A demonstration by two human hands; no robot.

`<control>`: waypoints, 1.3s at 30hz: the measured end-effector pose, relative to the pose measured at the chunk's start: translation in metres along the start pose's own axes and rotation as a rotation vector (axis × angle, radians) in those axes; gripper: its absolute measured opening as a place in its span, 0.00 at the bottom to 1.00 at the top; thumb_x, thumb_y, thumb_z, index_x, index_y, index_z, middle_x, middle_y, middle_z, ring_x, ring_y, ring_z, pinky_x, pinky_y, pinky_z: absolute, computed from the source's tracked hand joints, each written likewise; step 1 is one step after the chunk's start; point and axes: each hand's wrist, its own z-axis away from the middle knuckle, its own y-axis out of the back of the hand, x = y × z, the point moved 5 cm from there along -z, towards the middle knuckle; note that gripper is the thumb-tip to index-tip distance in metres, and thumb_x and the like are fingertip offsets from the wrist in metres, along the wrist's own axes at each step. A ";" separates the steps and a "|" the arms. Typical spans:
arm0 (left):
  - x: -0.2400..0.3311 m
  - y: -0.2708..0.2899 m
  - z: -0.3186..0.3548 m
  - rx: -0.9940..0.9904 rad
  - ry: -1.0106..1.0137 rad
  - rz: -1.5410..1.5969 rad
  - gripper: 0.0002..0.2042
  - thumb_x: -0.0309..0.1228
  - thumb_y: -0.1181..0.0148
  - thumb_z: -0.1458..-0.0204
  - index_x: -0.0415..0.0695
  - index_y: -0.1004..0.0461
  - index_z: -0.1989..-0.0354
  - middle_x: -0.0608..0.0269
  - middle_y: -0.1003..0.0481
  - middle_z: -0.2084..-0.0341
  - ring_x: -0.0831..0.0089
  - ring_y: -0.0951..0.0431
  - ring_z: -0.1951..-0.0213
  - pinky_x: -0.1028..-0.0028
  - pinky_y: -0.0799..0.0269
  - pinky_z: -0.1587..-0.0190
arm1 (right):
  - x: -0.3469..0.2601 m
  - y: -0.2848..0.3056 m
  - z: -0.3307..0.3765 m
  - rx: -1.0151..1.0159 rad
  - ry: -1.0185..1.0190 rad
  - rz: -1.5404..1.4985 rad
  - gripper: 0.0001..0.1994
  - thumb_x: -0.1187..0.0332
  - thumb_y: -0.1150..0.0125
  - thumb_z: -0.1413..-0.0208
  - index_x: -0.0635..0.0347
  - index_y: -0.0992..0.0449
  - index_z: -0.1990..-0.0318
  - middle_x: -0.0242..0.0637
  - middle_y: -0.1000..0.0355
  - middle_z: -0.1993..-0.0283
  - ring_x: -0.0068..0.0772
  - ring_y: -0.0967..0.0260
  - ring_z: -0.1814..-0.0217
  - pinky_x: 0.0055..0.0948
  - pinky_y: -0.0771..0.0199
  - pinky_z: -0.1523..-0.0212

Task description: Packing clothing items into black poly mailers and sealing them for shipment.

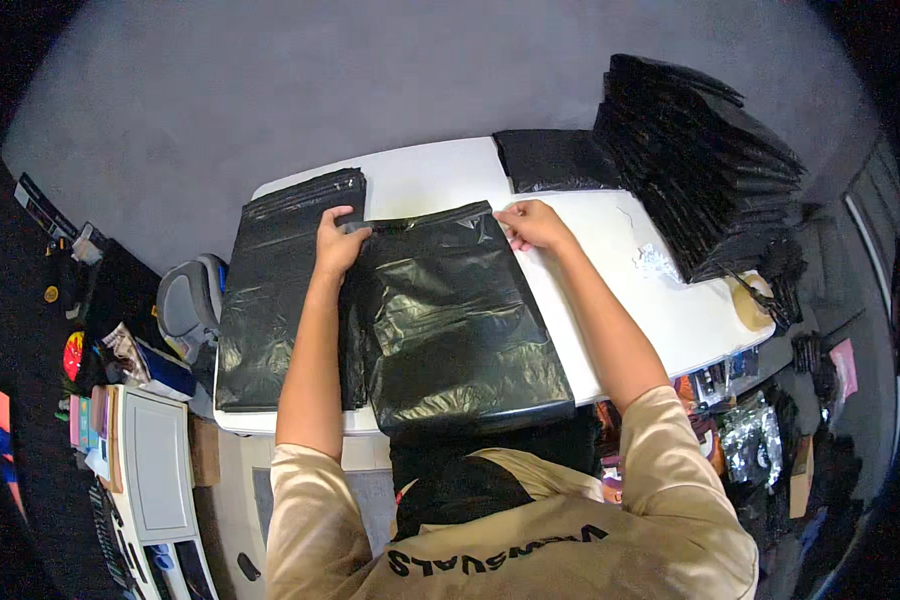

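1. You are working on a black plastic bag (460, 320) lying flat on the white tabletop (660, 300), its near edge hanging over the front.
2. Your left hand (338, 243) is pinching the bag's far left corner, fingers closed on the film; your right hand (532, 224) is gripping the far right corner the same way.
3. Judging by this, you are squaring up the top edge, the flattening step.
4. A flat pile of black bags (275, 300) is lying just left, and a tall stack of folded ones (705, 160) is sitting at the far right.
5. The next move is calling for even tension across both corners, so the film is not wrinkling.
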 end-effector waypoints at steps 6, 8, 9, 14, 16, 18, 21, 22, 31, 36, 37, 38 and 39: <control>0.011 -0.026 0.004 -0.049 0.076 0.253 0.31 0.17 0.28 0.45 0.43 0.34 0.34 0.53 0.16 0.56 0.69 0.16 0.55 0.70 0.22 0.52 | 0.018 0.016 -0.045 0.135 0.006 0.163 0.17 0.56 0.25 0.39 0.63 0.16 0.67 0.35 0.22 0.79 0.25 0.26 0.82 0.29 0.24 0.77; 0.009 -0.018 0.005 -0.029 0.016 0.240 0.30 0.19 0.28 0.43 0.43 0.35 0.33 0.53 0.15 0.54 0.68 0.16 0.55 0.70 0.22 0.50 | 0.021 0.008 -0.052 0.137 0.070 0.036 0.14 0.58 0.26 0.37 0.60 0.16 0.64 0.27 0.23 0.74 0.18 0.31 0.77 0.25 0.30 0.76; 0.010 -0.023 0.004 -0.035 0.018 0.239 0.30 0.19 0.28 0.43 0.43 0.35 0.33 0.53 0.15 0.54 0.68 0.16 0.55 0.70 0.22 0.50 | 0.026 0.009 -0.056 0.141 0.066 0.034 0.14 0.58 0.26 0.37 0.60 0.16 0.64 0.27 0.23 0.74 0.18 0.31 0.77 0.25 0.30 0.76; 0.018 -0.034 -0.010 -0.013 0.062 0.470 0.29 0.23 0.28 0.41 0.43 0.36 0.34 0.56 0.17 0.60 0.75 0.20 0.63 0.73 0.24 0.64 | 0.030 0.019 -0.052 0.421 0.292 -0.201 0.11 0.62 0.29 0.35 0.60 0.16 0.62 0.28 0.20 0.70 0.18 0.27 0.70 0.25 0.30 0.67; 0.018 -0.042 -0.015 -0.078 0.230 0.342 0.29 0.27 0.29 0.38 0.40 0.38 0.32 0.62 0.21 0.64 0.80 0.27 0.72 0.76 0.33 0.75 | 0.036 0.033 -0.050 0.490 0.287 -0.176 0.11 0.60 0.31 0.34 0.59 0.17 0.61 0.32 0.17 0.68 0.24 0.22 0.66 0.29 0.26 0.63; 0.017 -0.052 -0.009 -0.096 0.307 0.440 0.29 0.27 0.30 0.37 0.42 0.39 0.31 0.65 0.22 0.67 0.80 0.29 0.75 0.76 0.35 0.77 | 0.037 0.044 -0.040 0.581 0.305 -0.100 0.11 0.60 0.31 0.33 0.59 0.17 0.61 0.33 0.16 0.68 0.26 0.21 0.65 0.31 0.25 0.62; 0.024 -0.075 -0.001 -0.041 0.385 0.501 0.22 0.27 0.32 0.36 0.39 0.31 0.36 0.71 0.28 0.75 0.82 0.37 0.82 0.76 0.42 0.82 | 0.045 0.068 -0.026 0.708 0.312 -0.045 0.15 0.56 0.30 0.35 0.60 0.18 0.63 0.37 0.15 0.66 0.30 0.20 0.64 0.35 0.22 0.59; 0.012 -0.060 -0.005 -0.134 0.403 0.481 0.17 0.27 0.32 0.37 0.37 0.27 0.42 0.71 0.28 0.77 0.82 0.38 0.82 0.75 0.42 0.82 | 0.040 0.053 -0.025 0.640 0.184 -0.095 0.15 0.58 0.30 0.34 0.62 0.18 0.64 0.33 0.19 0.68 0.24 0.26 0.66 0.30 0.27 0.62; 0.028 -0.081 0.000 -0.078 0.260 0.274 0.08 0.35 0.30 0.37 0.45 0.17 0.65 0.78 0.36 0.82 0.82 0.39 0.84 0.76 0.48 0.82 | 0.039 0.052 -0.014 0.546 0.213 -0.417 0.10 0.63 0.27 0.35 0.58 0.17 0.65 0.24 0.23 0.69 0.18 0.32 0.69 0.25 0.32 0.65; 0.069 -0.059 -0.003 -0.051 0.034 0.482 0.08 0.37 0.30 0.36 0.47 0.18 0.62 0.80 0.33 0.79 0.87 0.39 0.80 0.79 0.47 0.77 | -0.015 0.062 0.007 0.560 0.446 -0.571 0.09 0.65 0.29 0.33 0.63 0.17 0.58 0.25 0.21 0.65 0.15 0.30 0.63 0.20 0.32 0.59; 0.085 -0.060 -0.003 -0.059 -0.017 0.497 0.08 0.37 0.29 0.36 0.47 0.18 0.61 0.80 0.32 0.79 0.87 0.39 0.80 0.79 0.48 0.77 | -0.023 0.073 0.011 0.594 0.492 -0.568 0.10 0.65 0.29 0.33 0.64 0.18 0.57 0.25 0.20 0.65 0.15 0.29 0.62 0.20 0.32 0.60; 0.101 -0.063 -0.002 -0.087 -0.045 0.578 0.08 0.35 0.30 0.35 0.45 0.17 0.57 0.79 0.29 0.77 0.88 0.38 0.78 0.79 0.47 0.76 | -0.031 0.084 0.016 0.608 0.522 -0.534 0.11 0.65 0.29 0.33 0.64 0.18 0.56 0.25 0.20 0.64 0.15 0.29 0.62 0.20 0.32 0.60; 0.110 -0.059 -0.001 -0.024 -0.040 0.592 0.08 0.34 0.31 0.34 0.44 0.17 0.55 0.78 0.25 0.73 0.88 0.34 0.76 0.81 0.44 0.74 | -0.040 0.089 0.021 0.611 0.557 -0.504 0.11 0.65 0.28 0.33 0.65 0.18 0.56 0.25 0.20 0.64 0.14 0.29 0.62 0.20 0.31 0.60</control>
